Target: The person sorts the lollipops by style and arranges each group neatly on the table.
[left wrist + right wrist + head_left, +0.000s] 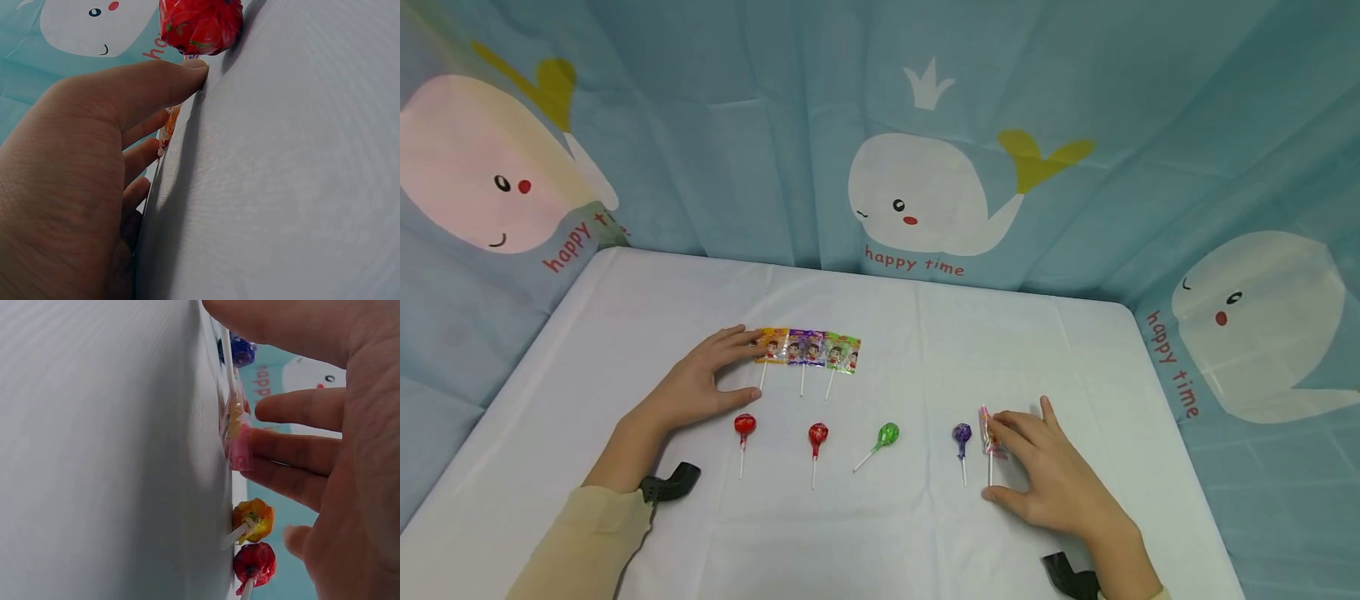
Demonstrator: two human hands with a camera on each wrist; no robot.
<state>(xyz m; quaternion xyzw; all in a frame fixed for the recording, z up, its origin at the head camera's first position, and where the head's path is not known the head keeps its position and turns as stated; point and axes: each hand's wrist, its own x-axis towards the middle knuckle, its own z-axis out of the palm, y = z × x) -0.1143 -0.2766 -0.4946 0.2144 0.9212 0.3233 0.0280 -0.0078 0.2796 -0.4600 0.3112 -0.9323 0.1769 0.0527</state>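
My left hand (703, 383) lies at the back left, its fingers touching the edge of an orange-wrapped flat lollipop (778, 346). Right of that lie a purple flat lollipop (807, 347) and a green flat one (842, 353), edge to edge. The left thumb is just above a red ball lollipop (744, 424). Over at the right, the fingertips of my right hand (1052, 479) rest on a pink-wrapped flat lollipop (987, 432), thumb by its stick. Beside it lies a purple ball lollipop (962, 433). Neither hand's fingers are curled round anything.
Between the hands lie another red ball lollipop (817, 433) and a green one (888, 433). The right wrist view shows a yellow (255, 515) and a red lollipop (255, 561) beyond the hand. A whale-print curtain (737, 167) hangs behind the white-covered table (820, 542).
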